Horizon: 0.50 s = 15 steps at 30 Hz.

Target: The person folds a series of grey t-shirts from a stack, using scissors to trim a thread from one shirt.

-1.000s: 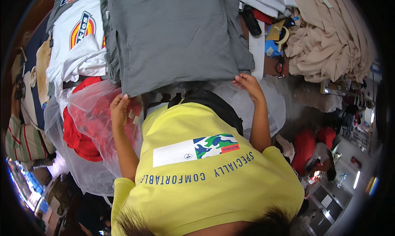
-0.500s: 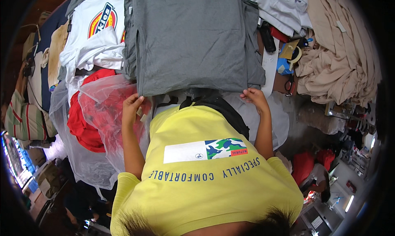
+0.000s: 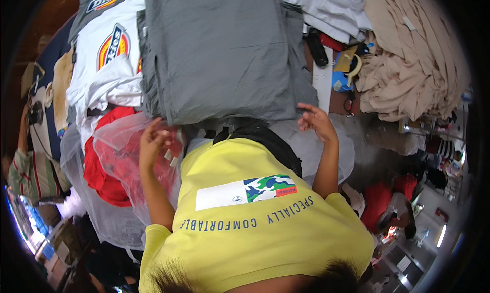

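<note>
A grey garment [image 3: 219, 53] lies spread flat over a pile of similar grey cloth in front of me. My left hand [image 3: 155, 140] is just off its near left corner, fingers curled loosely apart with nothing in them. Beside the near right corner, my right hand [image 3: 317, 123] is raised, fingers spread and holding nothing. A clear plastic bag [image 3: 120, 226] with red cloth [image 3: 99, 165] inside sits by my left forearm.
White printed shirts [image 3: 104, 48] are stacked at left; a beige fabric heap [image 3: 408, 63] is at right. Between lie a tape roll [image 3: 356, 68], scissors [image 3: 349, 104] and a black object [image 3: 317, 49]. A person in a striped shirt [image 3: 33, 173] is at far left, another [image 3: 395, 214] at lower right.
Both hands have let go of the grey garment's near corners and their fingers have opened. The view has shifted slightly, and the garment lies tilted a little in it.
</note>
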Each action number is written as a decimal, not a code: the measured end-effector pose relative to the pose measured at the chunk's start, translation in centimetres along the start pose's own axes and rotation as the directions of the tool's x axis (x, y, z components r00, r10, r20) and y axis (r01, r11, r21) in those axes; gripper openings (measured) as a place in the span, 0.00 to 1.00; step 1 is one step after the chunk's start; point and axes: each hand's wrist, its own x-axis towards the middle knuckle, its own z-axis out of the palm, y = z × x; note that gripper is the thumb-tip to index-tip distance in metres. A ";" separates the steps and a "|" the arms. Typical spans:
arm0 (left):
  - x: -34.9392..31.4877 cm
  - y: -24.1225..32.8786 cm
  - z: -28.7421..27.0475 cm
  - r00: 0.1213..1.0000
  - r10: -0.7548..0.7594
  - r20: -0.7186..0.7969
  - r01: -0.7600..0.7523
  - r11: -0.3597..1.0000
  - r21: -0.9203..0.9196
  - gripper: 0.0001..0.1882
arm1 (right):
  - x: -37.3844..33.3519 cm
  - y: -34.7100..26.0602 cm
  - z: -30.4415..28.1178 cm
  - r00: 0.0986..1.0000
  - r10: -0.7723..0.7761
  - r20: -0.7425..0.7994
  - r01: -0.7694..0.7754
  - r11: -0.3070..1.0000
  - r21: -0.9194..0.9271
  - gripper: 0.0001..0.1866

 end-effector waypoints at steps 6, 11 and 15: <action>9.0 5.4 1.0 0.826 0.549 -0.128 -0.411 0.742 0.529 0.22 | 8.8 -3.3 -1.9 0.837 -0.524 -0.156 0.436 0.812 -0.388 0.19; 14.2 8.9 4.8 0.540 0.841 0.031 -0.403 0.226 0.887 0.29 | 13.2 -8.7 3.8 0.595 -0.803 0.011 0.332 0.234 -0.914 0.26; 16.0 11.0 6.3 0.520 0.852 0.060 -0.455 0.217 0.864 0.31 | 15.7 -9.8 5.0 0.660 -0.743 0.109 0.461 0.286 -0.840 0.26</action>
